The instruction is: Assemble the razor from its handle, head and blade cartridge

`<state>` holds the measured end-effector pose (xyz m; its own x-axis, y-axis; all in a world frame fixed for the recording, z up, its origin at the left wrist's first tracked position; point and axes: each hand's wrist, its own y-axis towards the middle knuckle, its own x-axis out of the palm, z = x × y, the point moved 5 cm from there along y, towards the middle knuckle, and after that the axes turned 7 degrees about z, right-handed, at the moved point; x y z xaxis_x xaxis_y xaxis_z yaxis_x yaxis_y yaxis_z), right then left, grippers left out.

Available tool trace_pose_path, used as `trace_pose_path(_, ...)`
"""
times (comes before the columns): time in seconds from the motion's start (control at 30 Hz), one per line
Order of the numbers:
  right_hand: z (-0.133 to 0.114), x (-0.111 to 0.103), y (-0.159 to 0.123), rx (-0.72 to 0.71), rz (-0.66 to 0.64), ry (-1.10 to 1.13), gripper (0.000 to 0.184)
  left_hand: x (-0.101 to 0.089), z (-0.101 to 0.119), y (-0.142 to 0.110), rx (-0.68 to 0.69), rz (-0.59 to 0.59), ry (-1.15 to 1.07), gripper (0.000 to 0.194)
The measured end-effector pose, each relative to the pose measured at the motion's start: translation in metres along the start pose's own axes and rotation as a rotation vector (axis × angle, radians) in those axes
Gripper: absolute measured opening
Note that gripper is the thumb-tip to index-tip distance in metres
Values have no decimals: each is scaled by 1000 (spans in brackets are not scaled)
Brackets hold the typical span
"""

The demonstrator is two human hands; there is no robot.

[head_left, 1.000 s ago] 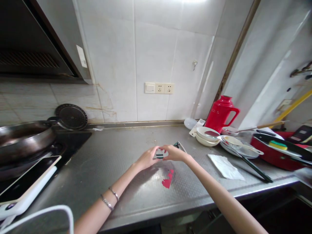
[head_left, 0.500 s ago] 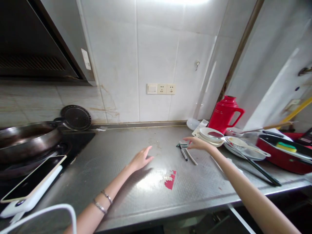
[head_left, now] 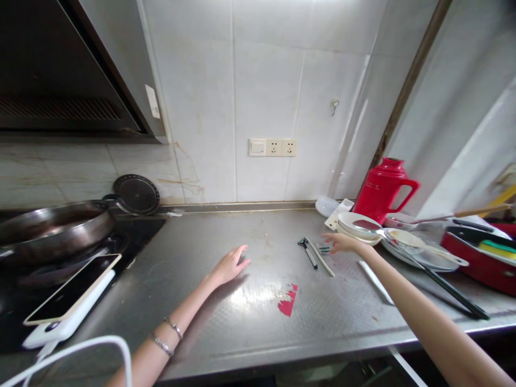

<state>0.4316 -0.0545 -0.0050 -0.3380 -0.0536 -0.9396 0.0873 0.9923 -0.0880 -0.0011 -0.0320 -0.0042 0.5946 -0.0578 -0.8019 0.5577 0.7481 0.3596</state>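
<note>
My left hand (head_left: 229, 266) hovers low over the steel counter (head_left: 258, 333), its thumb apart from the fingers, holding nothing. My right hand (head_left: 342, 243) is at the right, with a small dark-green piece (head_left: 324, 249) at its fingertips; what exactly this piece is cannot be made out. Just left of it lies a thin dark razor (head_left: 308, 253), head towards the wall. Between razor and hand rests a pale curved strip (head_left: 320, 258). Under my right forearm is a white flat handle-like object (head_left: 375, 282), partly hidden.
White bowls (head_left: 358, 223), a plate with a ladle, a red thermos (head_left: 382, 188) and a red pan (head_left: 471, 260) crowd the right side. A steel pan (head_left: 56, 228) stands on the hob, with a phone (head_left: 74, 290) and white cable at left. A red patch (head_left: 288, 302) marks the counter.
The view has swung slightly left. My right hand has moved right, away from the razor and strip, and the dark-green piece has shifted with it. My left hand stays nearly in place.
</note>
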Motion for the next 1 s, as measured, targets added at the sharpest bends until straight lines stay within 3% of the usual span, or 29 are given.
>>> trace_pose_path(0.4,-1,3,-2,-6,-6,18,80,6,-14,0,-2,25,-59,42)
trace_pose_path(0.5,-3,-5,0,-17,82,12,68,7,-24,1,-7,57,-75,41)
trace_pose_path(0.6,-10,-15,-3,-7,203,-14,39,6,-34,1,-20,96,-69,39)
trace_pose_path(0.67,-18,-17,-8,31,277,2,25,5,-38,1,-23,123,-55,37)
trace_pose_path(0.8,-44,-7,-20,102,333,165,20,2,-46,2,-35,165,15,35)
trace_pose_path(0.9,-73,6,-25,45,360,295,21,-5,-54,3,-59,178,105,34)
trace_pose_path(1.0,-107,18,-24,-58,408,289,24,-17,-68,2,-109,167,209,33)
